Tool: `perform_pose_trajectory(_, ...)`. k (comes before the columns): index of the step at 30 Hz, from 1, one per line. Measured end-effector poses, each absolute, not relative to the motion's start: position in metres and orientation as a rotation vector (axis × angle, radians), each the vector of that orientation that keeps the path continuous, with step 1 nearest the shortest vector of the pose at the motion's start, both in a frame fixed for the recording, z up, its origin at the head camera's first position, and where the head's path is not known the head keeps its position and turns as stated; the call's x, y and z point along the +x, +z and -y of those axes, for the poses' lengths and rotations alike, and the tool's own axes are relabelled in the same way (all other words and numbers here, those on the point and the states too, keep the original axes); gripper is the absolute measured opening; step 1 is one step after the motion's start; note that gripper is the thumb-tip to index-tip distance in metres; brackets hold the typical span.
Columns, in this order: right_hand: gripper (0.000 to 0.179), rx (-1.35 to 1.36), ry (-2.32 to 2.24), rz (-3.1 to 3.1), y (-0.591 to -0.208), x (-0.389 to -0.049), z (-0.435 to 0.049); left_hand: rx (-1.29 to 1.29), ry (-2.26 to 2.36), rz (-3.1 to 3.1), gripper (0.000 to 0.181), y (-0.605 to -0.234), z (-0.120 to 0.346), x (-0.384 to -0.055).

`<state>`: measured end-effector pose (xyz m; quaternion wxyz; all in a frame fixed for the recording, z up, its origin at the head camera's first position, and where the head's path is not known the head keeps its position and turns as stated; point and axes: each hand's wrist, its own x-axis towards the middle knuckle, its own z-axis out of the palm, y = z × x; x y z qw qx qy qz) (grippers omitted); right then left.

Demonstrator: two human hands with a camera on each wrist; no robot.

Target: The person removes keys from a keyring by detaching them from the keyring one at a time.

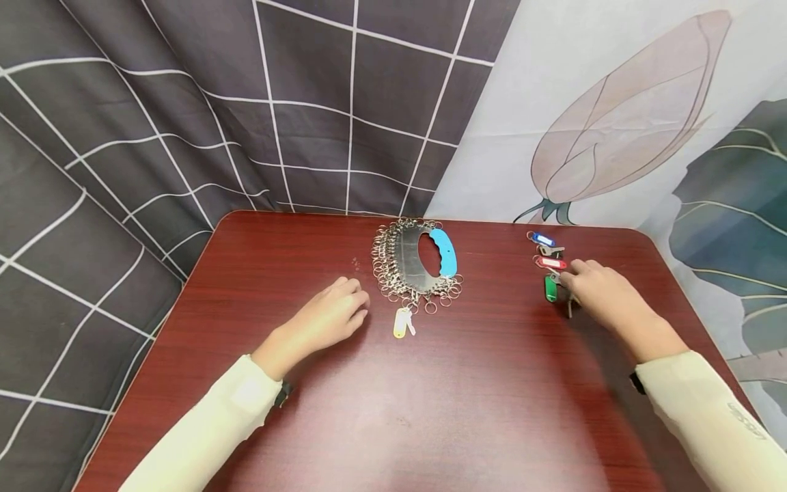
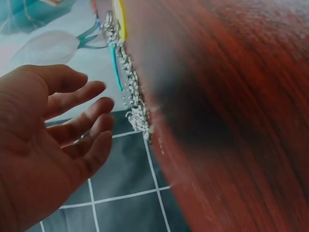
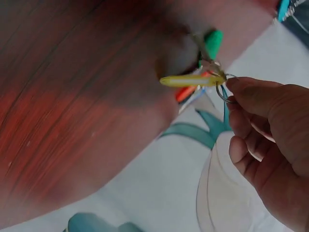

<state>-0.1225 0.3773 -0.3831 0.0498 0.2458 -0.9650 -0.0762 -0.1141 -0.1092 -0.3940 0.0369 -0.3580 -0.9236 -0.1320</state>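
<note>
My right hand (image 1: 605,294), at the right of the table, pinches a split ring (image 3: 224,94) between thumb and fingers. From that ring hang a yellow key tag (image 3: 190,80) and a key; in the head view the hand mostly hides the tag. Just left of this hand lie keys with a green tag (image 1: 550,289), a red tag (image 1: 551,263) and a blue tag (image 1: 543,239). My left hand (image 1: 335,309) hovers low over the table with loosely bent fingers and nothing in them. Beside it lies a metal plate key holder (image 1: 413,263) with a blue grip, fringed with small rings and clasps.
A key with a yellow-edged tag (image 1: 400,322) lies at the near edge of the key holder. The reddish-brown table (image 1: 393,410) reaches back to a dark checked curtain (image 1: 313,137) and a white cloth with a flower print (image 1: 492,157).
</note>
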Motion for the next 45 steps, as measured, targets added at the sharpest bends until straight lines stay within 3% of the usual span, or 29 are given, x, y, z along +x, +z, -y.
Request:
perform_pose_trajectory(12, 0.029, 0.886, -0.125, 2.939, -0.406, -0.136, -0.355, -1.114, -0.397, 2.766, 0.014, -0.405, 0.103, -0.112)
perform_pose_trajectory(23, 0.016, 0.912, 0.173, 2.956, -0.407, -0.136, -0.340, -1.037, -0.515, 2.899, 0.014, -0.412, 0.079, -0.117)
perform_pose_trajectory(32, 0.029, 0.938, 0.402, 2.893, -0.384, -0.129, -0.280, -0.815, -0.823, 3.012, 0.013, -0.419, 0.052, -0.127)
perform_pose_trajectory(45, 0.018, 0.999, 0.670, 2.832, -0.393, -0.122, -0.216, -0.667, -0.977, 3.053, 0.004, -0.424, 0.037, -0.129)
